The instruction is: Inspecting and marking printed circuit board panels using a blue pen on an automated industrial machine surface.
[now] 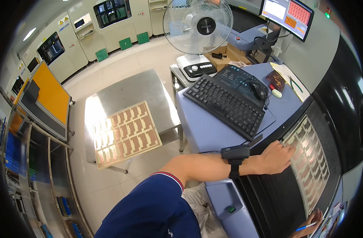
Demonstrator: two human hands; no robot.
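Note:
My left hand (273, 157) reaches across to the right with a black strapped device on its wrist. Its curled fingers pinch the near upper edge of a circuit board panel (308, 162). Copper-brown and cream rows pattern this panel, which lies over the dark bed of a blue-grey machine. At the panel's lower end, partly cut off by the picture's edge, is my right hand (314, 221). A blue and white pen (306, 226) sits in its fingers, and the fingertips are close to the panel's corner; whether they grip it too is hard to see.
A similar panel (126, 133) rests on a steel table (122, 93) to the left. Beyond my left arm are a black keyboard (225, 104), a mouse (259, 91) and a white fan (197, 67). A monitor (288, 16) hangs at upper right. Metal racks (50, 158) stand far left.

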